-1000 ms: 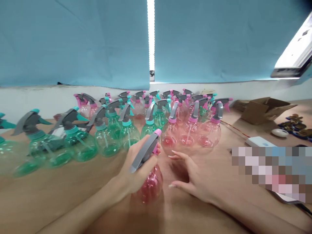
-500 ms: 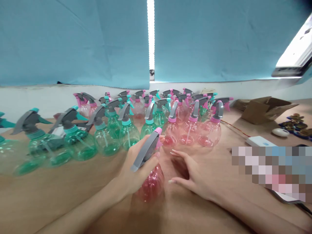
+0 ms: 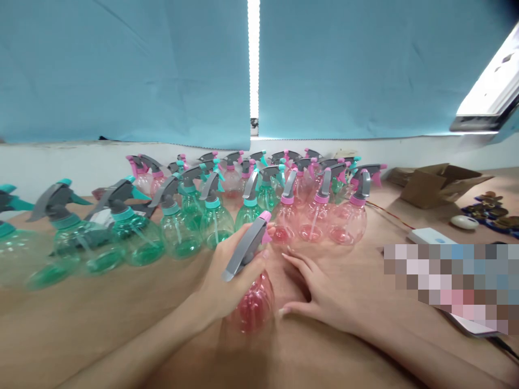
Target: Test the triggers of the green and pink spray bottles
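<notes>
My left hand (image 3: 229, 273) is wrapped around the neck of a pink spray bottle (image 3: 256, 302) with a grey and pink trigger head. The bottle stands nearly upright in front of me, its nozzle pointing away. My right hand (image 3: 318, 294) rests by the table just right of this bottle, fingers apart and holding nothing. Beyond my hands, a front row of green spray bottles (image 3: 181, 232) runs to the left. Three pink spray bottles (image 3: 312, 219) continue that row on the right.
More green and pink bottles crowd behind, up to the white wall (image 3: 81, 162) under blue curtains (image 3: 121, 70). To the right are an open cardboard box (image 3: 430, 186), a white mouse (image 3: 464, 222), a pile of medal-like discs (image 3: 492, 208), a white box (image 3: 432, 236) and a blurred-out patch.
The view has shifted slightly. My left hand keeps its grip on the pink bottle, and my right hand stays beside it with its fingers a little lower.
</notes>
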Available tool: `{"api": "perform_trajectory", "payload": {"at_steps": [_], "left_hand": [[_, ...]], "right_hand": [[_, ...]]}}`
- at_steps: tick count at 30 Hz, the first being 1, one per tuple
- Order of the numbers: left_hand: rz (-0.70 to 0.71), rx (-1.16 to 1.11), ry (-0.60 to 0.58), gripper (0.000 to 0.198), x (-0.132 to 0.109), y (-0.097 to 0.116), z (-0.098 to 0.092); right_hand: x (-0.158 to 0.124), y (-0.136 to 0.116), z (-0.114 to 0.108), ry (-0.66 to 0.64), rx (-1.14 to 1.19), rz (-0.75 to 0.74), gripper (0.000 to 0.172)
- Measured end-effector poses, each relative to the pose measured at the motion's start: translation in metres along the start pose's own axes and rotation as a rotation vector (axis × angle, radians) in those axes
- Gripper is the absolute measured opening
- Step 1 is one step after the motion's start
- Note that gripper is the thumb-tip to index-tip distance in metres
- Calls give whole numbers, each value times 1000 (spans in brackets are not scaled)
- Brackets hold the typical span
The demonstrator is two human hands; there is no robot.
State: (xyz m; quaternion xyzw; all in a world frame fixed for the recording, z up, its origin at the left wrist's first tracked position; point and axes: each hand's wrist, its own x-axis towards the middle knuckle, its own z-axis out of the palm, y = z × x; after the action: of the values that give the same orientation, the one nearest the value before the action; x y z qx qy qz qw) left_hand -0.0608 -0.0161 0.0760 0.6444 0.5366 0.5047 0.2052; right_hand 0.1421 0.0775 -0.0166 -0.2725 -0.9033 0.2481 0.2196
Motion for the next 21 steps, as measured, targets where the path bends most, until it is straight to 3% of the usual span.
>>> {"api": "perform_trajectory", "payload": {"at_steps": [13, 18, 21], "left_hand": [[31, 63, -3, 7, 2, 3, -1], [10, 76, -35, 24, 3, 4, 0], [-10, 87, -38, 16, 2, 2, 0]], "right_hand": [[1, -1, -7, -164, -149, -67, 87], [4, -6, -14, -227, -193, -45, 86], [4, -7, -16, -246, -207, -35, 87]]}}
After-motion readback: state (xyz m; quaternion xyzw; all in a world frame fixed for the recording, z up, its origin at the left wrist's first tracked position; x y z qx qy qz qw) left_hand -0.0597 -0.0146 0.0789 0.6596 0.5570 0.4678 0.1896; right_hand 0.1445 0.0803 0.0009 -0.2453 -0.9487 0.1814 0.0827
